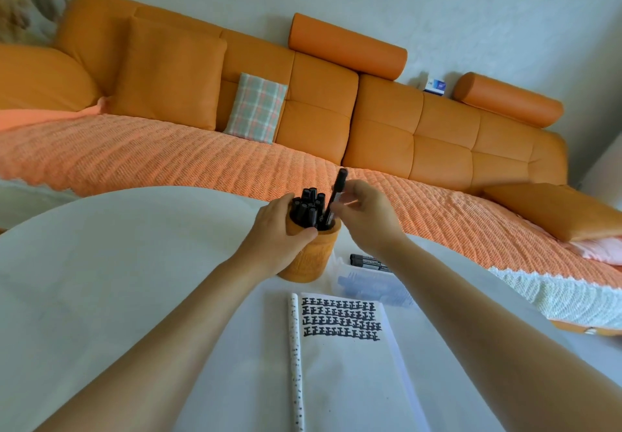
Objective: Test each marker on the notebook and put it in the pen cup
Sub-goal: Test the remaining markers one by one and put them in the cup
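I see the orange sofa [387,118] filling the far side of the view, a woven orange throw [168,159] over its seat and a plaid cushion [255,110] leaning against its back. Nearer me spreads the white table [101,280], and both bare forearms reach out across it. On the table close to me lies the open notebook [350,364], its top part covered with four rows of black test marks. Just beyond its upper right corner sits a clear plastic box [367,283] with a few black markers lying in it. To the left of that box stands the orange pen cup [308,256], already crowded with upright black markers [308,206]. My left hand [279,226] is wrapped around the cup near its rim, fingers closed on its wall. My right hand [367,216] pinches one black marker [335,196] in its fingertips, tilted a little to the right, its lower end already inside the cup among the others and its cap sticking up above them.
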The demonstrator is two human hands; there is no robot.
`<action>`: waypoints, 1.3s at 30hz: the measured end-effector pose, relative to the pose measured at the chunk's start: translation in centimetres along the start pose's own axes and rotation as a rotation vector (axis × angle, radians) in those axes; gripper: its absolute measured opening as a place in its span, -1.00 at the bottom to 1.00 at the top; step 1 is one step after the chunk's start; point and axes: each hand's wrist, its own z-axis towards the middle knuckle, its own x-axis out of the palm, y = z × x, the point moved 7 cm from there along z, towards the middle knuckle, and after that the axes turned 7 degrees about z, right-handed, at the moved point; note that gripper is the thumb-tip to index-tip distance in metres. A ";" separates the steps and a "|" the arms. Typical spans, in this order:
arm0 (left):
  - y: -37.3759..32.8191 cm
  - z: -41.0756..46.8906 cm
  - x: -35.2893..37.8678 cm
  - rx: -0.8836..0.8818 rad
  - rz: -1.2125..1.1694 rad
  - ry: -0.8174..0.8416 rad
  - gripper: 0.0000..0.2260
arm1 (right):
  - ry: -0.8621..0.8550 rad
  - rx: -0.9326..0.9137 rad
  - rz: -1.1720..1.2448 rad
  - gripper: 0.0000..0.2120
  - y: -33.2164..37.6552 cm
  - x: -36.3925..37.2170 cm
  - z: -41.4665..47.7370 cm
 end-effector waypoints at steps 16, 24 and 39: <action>-1.7 0.0 -0.9 0.127 -0.016 -0.130 -0.59 | 0.043 -0.171 -0.142 -0.69 0.1 0.9 -0.4; -2.0 0.1 -0.2 0.216 0.204 -0.067 -0.51 | 0.114 -0.158 -0.079 -0.67 -0.8 0.8 -0.9; -8.4 -3.8 2.7 0.619 0.258 -0.093 -0.84 | 0.611 0.269 -0.517 -0.79 -9.7 -2.7 -1.7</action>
